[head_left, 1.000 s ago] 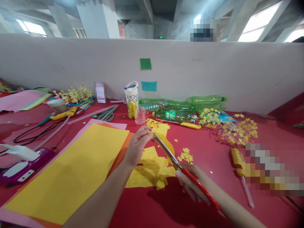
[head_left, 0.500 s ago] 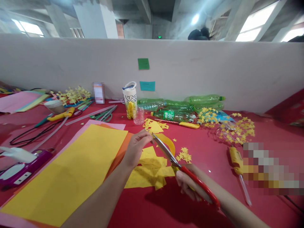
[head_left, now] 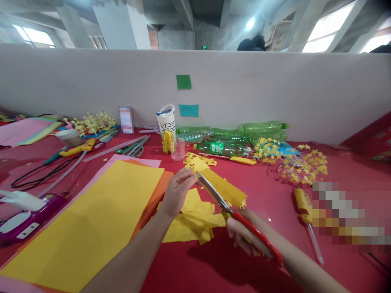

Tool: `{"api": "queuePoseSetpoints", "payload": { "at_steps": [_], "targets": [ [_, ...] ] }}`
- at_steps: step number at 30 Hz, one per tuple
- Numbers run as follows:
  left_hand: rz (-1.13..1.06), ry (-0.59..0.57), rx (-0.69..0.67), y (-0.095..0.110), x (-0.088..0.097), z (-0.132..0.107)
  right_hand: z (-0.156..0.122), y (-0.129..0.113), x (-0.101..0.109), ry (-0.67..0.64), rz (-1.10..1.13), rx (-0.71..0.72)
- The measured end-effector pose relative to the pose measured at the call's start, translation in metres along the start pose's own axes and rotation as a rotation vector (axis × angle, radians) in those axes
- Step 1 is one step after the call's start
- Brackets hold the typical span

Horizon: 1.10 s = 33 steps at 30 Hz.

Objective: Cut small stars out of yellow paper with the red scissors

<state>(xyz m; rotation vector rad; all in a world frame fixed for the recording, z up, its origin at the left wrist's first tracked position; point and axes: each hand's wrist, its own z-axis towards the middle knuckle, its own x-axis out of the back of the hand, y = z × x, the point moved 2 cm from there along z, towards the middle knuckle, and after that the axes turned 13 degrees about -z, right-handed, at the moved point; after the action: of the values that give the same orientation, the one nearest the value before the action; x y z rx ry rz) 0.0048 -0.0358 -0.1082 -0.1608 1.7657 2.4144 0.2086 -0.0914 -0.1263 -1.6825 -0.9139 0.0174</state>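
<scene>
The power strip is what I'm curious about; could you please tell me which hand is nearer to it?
Left. The left hand, pinching a yellow strip, is right of the power strip, past the yellow sheet; the right hand, holding scissors, is farther right.

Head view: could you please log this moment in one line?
left hand: pinching yellow strip; right hand: holding scissors; blades: near left fingertips

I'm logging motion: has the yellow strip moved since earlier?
Yes: the strip's loose end swung right, judged by the star pile it now partly hides.
</scene>
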Motion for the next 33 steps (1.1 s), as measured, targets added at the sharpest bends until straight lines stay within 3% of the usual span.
{"api": "queuePoseSetpoints", "payload": {
  "at_steps": [12, 16, 25, 30, 33],
  "targets": [
    [0.039, -0.004, -0.025, -0.002, -0.009, -0.008, 0.000, -0.003, -0.006, 0.004, -0.007, 0.010],
    [0.041, 0.003, -0.018, -0.003, -0.010, -0.008, 0.000, -0.002, -0.009, 0.045, -0.016, -0.049],
    [-0.006, 0.023, -0.013, -0.004, -0.011, -0.008, 0.002, 0.000, -0.016, 0.008, -0.001, -0.133],
    [-0.276, 0.059, 0.046, -0.009, -0.005, -0.003, 0.001, -0.006, -0.008, 0.136, 0.048, -0.052],
    [-0.608, 0.072, 0.222, -0.008, 0.000, 0.001, 0.003, -0.003, 0.003, 0.319, 0.057, -0.022]
  ]
}}
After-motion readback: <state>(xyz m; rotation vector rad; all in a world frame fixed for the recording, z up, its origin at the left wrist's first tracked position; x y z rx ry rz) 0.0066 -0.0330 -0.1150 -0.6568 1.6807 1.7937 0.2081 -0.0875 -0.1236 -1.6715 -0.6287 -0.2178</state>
